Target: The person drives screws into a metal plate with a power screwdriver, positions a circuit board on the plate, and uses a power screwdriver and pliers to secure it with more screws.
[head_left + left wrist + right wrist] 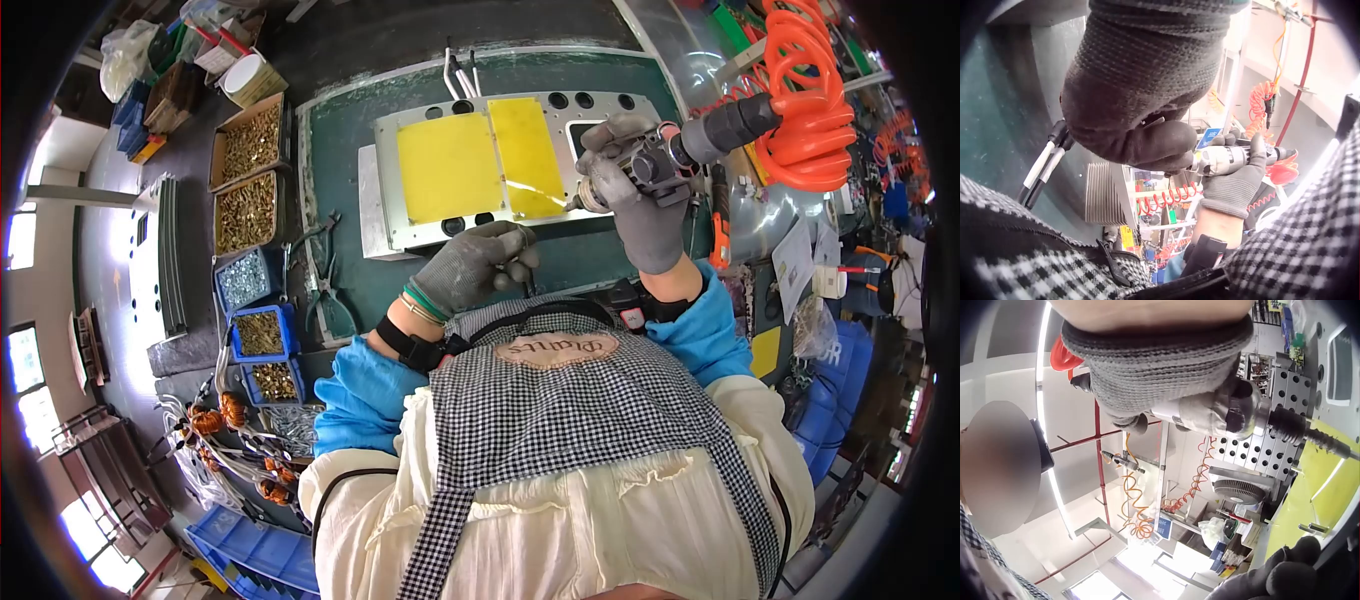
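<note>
My gloved right hand (635, 205) grips a pneumatic screwdriver (1210, 415) that lies sideways, its bit (1329, 442) pointing at the metal panel. In the head view the bit end is at the right edge of a yellow sheet (530, 150) on that panel (470, 113). A second, larger yellow sheet (450, 165) lies to its left. My gloved left hand (475, 265) is at the panel's near edge with fingers curled; a small metal piece (1155, 121) shows among them in the left wrist view, its far end hidden.
Left of the green mat (340, 130) stand trays of brass parts (250, 145) and blue bins (250, 280) of small fasteners. Pliers (325, 285) lie near the mat's left edge. An orange coiled hose (805, 110) hangs at the right. White cables (460, 75) lie beyond the panel.
</note>
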Motion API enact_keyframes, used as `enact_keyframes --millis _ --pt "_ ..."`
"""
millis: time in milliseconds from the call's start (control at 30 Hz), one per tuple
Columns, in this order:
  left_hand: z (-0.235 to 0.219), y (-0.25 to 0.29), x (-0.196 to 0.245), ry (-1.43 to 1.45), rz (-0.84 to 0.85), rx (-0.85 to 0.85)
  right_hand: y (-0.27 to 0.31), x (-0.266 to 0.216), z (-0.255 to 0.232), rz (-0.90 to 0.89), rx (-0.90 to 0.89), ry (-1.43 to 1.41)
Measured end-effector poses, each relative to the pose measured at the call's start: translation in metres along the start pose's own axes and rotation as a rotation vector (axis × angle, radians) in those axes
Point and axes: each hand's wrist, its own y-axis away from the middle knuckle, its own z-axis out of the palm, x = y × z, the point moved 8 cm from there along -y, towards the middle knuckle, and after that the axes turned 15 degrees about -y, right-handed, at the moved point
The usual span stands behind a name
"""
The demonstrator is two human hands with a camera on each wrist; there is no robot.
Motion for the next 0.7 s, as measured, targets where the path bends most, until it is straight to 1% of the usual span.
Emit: enact_keyframes --millis 133,233,333,400,533,700 --pt "-0.003 0.0 0.001 -0.042 0.031 -0.048 -0.002 0.002 0.006 -0.025 0.007 0.028" --pt "-0.003 -0.003 0.002 -0.005 0.051 -0.049 -0.002 0.009 0.004 0.027 -0.023 -0.015" --pt "-0.005 -0.006 0.0 0.048 0.046 -0.028 -0.002 0.008 0.007 -0.027 -0.039 -0.022" --pt "-0.006 -0.006 -0.003 0.09 0.011 0.0 -0.004 0.005 0.008 -0.042 -0.052 0.051" --pt "-0.007 -0.007 -0.005 0.113 0.02 -0.036 -0.003 0.001 0.01 -0.051 -0.022 0.118" --pt "-0.008 -0.006 -0.004 0.104 0.027 -0.033 0.0 0.011 0.004 -0.005 0.017 -0.005"
